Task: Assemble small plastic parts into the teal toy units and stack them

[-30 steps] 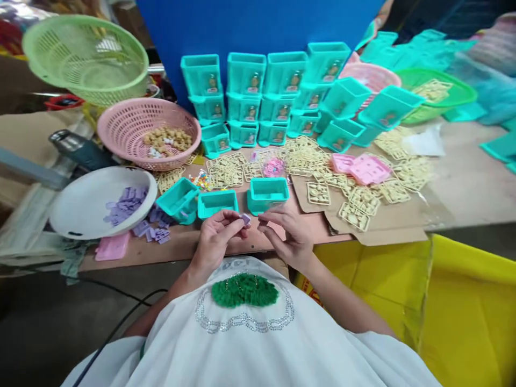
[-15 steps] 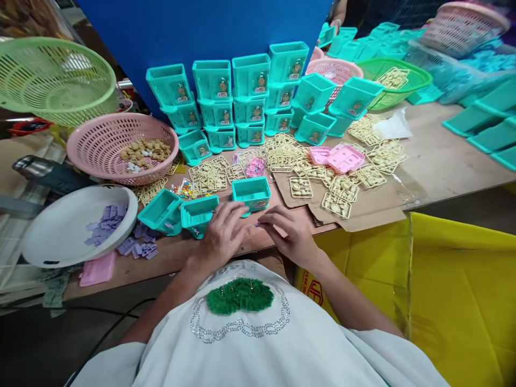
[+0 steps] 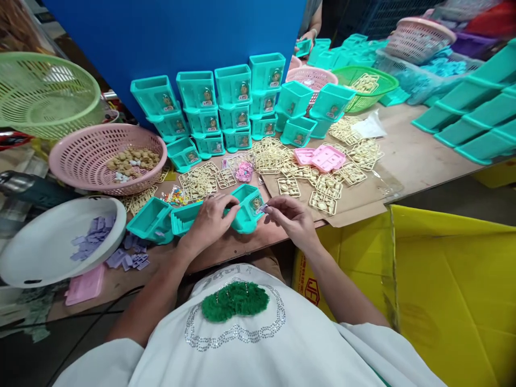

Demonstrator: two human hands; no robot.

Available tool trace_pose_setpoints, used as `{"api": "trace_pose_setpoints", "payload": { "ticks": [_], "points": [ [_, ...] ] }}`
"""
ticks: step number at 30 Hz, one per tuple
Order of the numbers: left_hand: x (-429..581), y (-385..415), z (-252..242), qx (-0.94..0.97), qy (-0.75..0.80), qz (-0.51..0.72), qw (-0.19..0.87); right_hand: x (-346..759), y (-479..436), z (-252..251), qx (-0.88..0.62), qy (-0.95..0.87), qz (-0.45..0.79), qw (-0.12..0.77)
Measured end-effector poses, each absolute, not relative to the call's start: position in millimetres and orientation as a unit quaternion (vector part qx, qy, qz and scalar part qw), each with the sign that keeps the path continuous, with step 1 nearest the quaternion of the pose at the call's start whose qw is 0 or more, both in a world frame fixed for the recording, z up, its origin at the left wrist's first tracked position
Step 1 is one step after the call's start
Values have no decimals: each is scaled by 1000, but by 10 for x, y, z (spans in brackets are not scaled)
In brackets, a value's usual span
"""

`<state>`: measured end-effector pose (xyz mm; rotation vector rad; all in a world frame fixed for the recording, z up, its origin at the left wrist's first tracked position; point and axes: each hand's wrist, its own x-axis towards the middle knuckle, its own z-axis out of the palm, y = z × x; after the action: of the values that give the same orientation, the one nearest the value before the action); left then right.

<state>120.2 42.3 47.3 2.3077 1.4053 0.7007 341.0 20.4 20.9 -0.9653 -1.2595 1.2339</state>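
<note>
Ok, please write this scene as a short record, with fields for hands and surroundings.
Left hand: holds tilted teal box
Right hand: pinches small purple piece close to the box
Picture left: white basin with purple pieces; pink basket with tan pieces
Back: stacked teal boxes before blue panel
Picture right: cream part frames, some on cardboard

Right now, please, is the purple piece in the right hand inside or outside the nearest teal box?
Outside: the right hand pinches the purple piece beside the windowed side of the teal box. Whether they touch is unclear.
</note>
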Motion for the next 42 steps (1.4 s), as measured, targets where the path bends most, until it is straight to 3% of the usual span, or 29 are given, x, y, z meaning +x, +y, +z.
{"api": "trace_pose_setpoints", "payload": {
  "ticks": [7,16,23,28,33,37,42],
  "points": [
    [1276,353,338,761,495,330,261,3486,200,351,-381,-546,533,522],
    [1427,226,-205,717,512,404,246,3483,180,442,-371,-766,270,451],
    [1465,202,-277,725,505,427,193,3478,78,420,-383,-802,172,425],
    [1492,207,-199,741,477,450,145,3486,20,485,-385,-798,217,410],
    [1501,214,-136,771,439,452,91,3463,-6,546,-441,-761,336,339],
    [1525,214,-109,798,425,424,53,3409,46,533,-444,-735,424,288],
    [1548,211,-68,811,447,372,62,3383,128,556,-461,-722,448,257]
  ]
}}
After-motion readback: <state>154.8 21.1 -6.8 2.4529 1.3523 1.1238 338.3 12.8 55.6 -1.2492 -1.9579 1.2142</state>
